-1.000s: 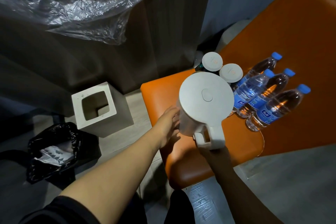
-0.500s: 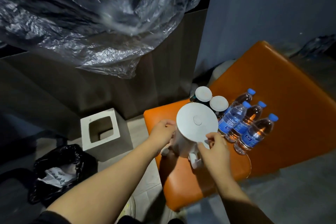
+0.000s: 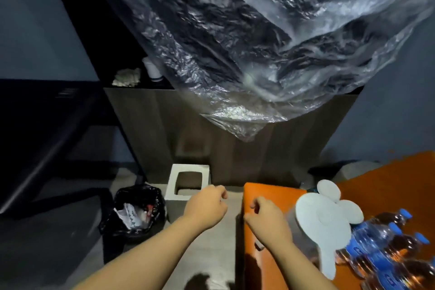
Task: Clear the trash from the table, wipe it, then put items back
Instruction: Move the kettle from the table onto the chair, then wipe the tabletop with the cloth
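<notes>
Whereas half a second back both hands sit on the kettle, neither touches it now, and the view is tipped up from the seat toward the desk (image 3: 164, 125).

Left to right:
- Black trash bag (image 3: 137, 212) on the floor, mouth open, paper and wrappers inside.
- White square bin (image 3: 173, 183) just behind it, against the desk front.
- Left hand (image 3: 204, 207) raised over the floor, fingers (image 3: 220, 192) loosely curled, nothing in them.
- Right hand (image 3: 266, 219) raised over the near corner of the orange seat (image 3: 270, 192), fingers (image 3: 255, 203) likewise loosely curled and empty.
- White kettle (image 3: 324, 216) upright on the seat, lid on, handle toward the camera. It stands just right of the right hand, with a gap to the fingers; whether the forearm brushes it, cannot tell.
- Two round white lids (image 3: 328, 189) just behind the kettle; blue-capped water bottles (image 3: 388, 242) lying side by side beside it at far right.

Above: clear plastic sheet (image 3: 259, 42) hangs over most of the desk top. At the left end of the top, a pale crumpled lump (image 3: 127, 77) and a small white cup (image 3: 153, 69).

Judgement: kettle is parked with the other items off the desk, so the setting-aside step looks done for it. What remains on the desk top probably needs clearing before the wipe.
</notes>
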Available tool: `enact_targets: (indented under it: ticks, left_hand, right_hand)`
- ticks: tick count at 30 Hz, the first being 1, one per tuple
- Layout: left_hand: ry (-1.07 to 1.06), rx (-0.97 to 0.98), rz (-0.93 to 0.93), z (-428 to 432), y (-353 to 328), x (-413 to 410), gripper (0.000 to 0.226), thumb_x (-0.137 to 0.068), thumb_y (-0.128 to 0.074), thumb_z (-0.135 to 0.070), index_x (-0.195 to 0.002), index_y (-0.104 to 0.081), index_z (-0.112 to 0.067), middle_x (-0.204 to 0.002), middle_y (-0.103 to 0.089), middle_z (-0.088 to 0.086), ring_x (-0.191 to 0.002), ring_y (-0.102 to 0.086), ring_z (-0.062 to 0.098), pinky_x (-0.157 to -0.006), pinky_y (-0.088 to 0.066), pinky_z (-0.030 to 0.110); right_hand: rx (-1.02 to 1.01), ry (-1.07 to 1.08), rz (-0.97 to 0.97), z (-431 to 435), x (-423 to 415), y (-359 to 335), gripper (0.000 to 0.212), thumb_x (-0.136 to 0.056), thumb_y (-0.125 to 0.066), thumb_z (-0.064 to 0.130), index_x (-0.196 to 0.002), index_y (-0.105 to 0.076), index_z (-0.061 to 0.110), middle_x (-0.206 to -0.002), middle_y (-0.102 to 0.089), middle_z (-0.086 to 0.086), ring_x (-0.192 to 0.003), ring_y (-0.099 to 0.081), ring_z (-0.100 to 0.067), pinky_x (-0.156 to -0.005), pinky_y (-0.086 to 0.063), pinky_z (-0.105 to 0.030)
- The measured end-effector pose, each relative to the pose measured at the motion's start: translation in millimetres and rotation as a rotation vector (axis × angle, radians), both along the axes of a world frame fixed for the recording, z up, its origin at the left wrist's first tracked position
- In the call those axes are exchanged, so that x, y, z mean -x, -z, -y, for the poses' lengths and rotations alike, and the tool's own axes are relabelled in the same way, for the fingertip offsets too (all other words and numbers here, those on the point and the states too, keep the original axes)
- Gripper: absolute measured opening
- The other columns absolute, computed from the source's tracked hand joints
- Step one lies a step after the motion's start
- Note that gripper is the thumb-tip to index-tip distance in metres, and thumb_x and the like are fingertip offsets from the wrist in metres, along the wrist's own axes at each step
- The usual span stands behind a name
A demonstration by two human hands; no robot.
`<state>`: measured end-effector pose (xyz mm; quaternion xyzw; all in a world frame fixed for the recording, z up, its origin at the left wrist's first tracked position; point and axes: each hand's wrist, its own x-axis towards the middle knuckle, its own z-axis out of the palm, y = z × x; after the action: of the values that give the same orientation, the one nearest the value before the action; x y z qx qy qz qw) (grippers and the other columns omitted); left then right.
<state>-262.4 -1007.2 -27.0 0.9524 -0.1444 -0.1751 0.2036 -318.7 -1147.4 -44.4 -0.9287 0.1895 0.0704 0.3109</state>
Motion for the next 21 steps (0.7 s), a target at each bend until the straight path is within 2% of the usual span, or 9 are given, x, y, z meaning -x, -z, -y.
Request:
enact_targets:
  ticks: [4, 9, 11, 21]
  left_hand:
    - [-0.104, -0.048, 0.071, -77, -13, -1, 0.029, -0.091, -0.041, -0.018, -0.116, -0.056, -0.022, -0.117, -0.056, 0.003, -0.103, -0.057, 0.024, -0.084, -0.048, 0.033]
    - [-0.25, -0.075, 0.086, -191, -19, 11, 0.029, -0.091, -0.043, -0.02, -0.116, -0.057, -0.023, -0.122, -0.054, 0.002, -0.109, -0.055, 0.024, -0.088, -0.046, 0.033]
    - [-0.312, -0.079, 0.088, -236, -20, 20, 0.029, -0.091, -0.043, -0.021, -0.116, -0.057, -0.024, -0.124, -0.053, 0.001, -0.111, -0.054, 0.023, -0.09, -0.045, 0.033]
    - [-0.479, -0.065, 0.134, -405, -38, 42, 0.022, -0.094, -0.044, -0.023, -0.111, -0.059, -0.022, -0.115, -0.055, 0.0, -0.1, -0.057, 0.019, -0.085, -0.049, 0.034]
  right_hand:
    - [0.034, -0.162, 0.017, -68, -23, -11, 0.016, -0.084, -0.055, 0.027, -0.098, -0.048, 0.025, -0.105, -0.054, 0.003, -0.098, -0.053, -0.017, -0.082, -0.047, -0.031]
    - [0.002, -0.329, 0.017, -181, -35, -22, 0.012, -0.086, -0.056, 0.028, -0.095, -0.049, 0.024, -0.102, -0.056, 0.001, -0.095, -0.055, -0.017, -0.081, -0.046, -0.028]
    - [-0.004, -0.376, 0.016, -226, -35, -22, 0.01, -0.083, -0.057, 0.028, -0.087, -0.048, 0.025, -0.099, -0.059, 0.0, -0.094, -0.057, -0.02, -0.079, -0.047, -0.029]
    - [-0.064, -0.556, 0.048, -395, -38, -32, 0.01, -0.083, -0.057, 0.029, -0.087, -0.047, 0.027, -0.097, -0.056, 0.001, -0.09, -0.056, -0.02, -0.075, -0.045, -0.029]
